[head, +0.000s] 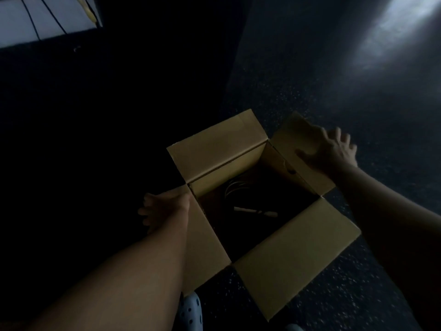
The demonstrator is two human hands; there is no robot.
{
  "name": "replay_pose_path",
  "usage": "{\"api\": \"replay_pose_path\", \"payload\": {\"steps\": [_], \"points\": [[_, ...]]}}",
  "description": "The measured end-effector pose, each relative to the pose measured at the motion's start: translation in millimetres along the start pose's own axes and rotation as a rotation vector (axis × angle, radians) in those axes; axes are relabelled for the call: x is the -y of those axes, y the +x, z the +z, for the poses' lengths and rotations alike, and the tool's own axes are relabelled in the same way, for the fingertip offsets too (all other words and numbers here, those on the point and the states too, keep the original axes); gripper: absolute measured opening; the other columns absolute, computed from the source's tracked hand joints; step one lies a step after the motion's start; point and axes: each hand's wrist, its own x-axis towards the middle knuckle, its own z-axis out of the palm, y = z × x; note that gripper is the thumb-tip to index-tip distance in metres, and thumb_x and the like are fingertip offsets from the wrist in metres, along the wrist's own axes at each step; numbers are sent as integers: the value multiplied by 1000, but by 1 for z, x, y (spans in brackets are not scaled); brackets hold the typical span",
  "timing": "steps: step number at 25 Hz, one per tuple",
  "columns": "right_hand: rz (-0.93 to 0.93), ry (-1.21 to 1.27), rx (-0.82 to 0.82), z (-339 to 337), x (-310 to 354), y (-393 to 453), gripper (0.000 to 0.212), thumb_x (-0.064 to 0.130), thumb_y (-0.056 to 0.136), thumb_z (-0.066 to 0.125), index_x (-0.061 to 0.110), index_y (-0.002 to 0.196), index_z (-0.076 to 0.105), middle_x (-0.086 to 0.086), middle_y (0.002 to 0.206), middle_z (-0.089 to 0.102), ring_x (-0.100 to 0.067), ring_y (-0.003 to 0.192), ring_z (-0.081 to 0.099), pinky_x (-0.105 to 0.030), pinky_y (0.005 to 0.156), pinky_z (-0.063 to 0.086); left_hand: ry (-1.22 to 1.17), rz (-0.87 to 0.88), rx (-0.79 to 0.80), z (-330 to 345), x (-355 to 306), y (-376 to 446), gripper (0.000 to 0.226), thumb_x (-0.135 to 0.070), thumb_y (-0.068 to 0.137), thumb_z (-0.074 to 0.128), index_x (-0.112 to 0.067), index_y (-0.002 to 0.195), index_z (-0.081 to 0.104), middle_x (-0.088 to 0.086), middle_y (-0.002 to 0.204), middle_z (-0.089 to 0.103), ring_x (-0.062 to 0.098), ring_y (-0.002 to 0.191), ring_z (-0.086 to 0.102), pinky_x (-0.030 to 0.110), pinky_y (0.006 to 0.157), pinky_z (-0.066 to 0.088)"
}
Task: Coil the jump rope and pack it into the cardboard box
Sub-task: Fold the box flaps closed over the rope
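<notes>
An open cardboard box (296, 254) stands on the dark floor with all its flaps spread outward. Deep in its shadowed inside lies the jump rope (238, 187), coiled in pale loops, with a light handle (255, 211) lying across the bottom. My left hand (162, 209) rests at the outer edge of the left flap, fingers spread. My right hand (331, 149) lies on the right flap with its thumb on the inner face and fingers over the outer edge.
The dark speckled floor (358, 295) surrounds the box. A pale blue perforated clog (189, 311) shows just below the box's near corner. A black mat or surface (107, 115) fills the left. A bright panel with dark cords (35, 17) sits at the top left.
</notes>
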Motion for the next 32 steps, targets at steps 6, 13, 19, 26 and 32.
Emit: {"api": "replay_pose_path", "payload": {"steps": [6, 13, 19, 26, 32], "points": [[-69, 157, 96, -13, 42, -41, 90, 63, 86, 63, 26, 158, 23, -16, 155, 29, -42, 137, 35, -57, 107, 42, -154, 394, -148, -6, -29, -70, 86, -28, 82, 69, -20, 153, 21, 22, 146, 39, 46, 124, 47, 56, 90, 49], [-168, 241, 136, 37, 69, -66, 65, 65, 97, 42, 23, 146, 47, -12, 149, 37, -34, 134, 39, -51, 105, 42, 186, 824, 18, 51, -23, -83, 61, -34, 98, 46, -14, 153, 30, 16, 157, 33, 36, 137, 38, 46, 103, 39], [-292, 127, 199, 111, 64, -73, 84, 69, 95, 38, 24, 162, 15, -9, 172, 4, -35, 157, 1, -57, 124, 12, 450, 902, 183, 100, 9, -56, 75, -41, 97, 44, -25, 161, 8, 8, 170, -8, 28, 155, -7, 49, 124, 0], [-266, 21, 236, 127, 67, -75, 92, 72, 95, 29, 21, 163, -5, -10, 170, -18, -34, 155, -18, -58, 125, -2, 645, 955, 96, 106, 4, -46, 83, -58, 91, 39, -24, 161, 11, 13, 169, -5, 34, 154, -7, 56, 121, -1], [-253, 94, 245, 87, 68, -83, 90, 74, 94, 33, 26, 163, 0, -9, 172, -4, -34, 158, 1, -58, 125, 10, 665, 1031, 100, 65, -26, -49, 83, -58, 90, 53, -24, 158, 20, 12, 167, 13, 36, 153, 9, 54, 122, 12]]}}
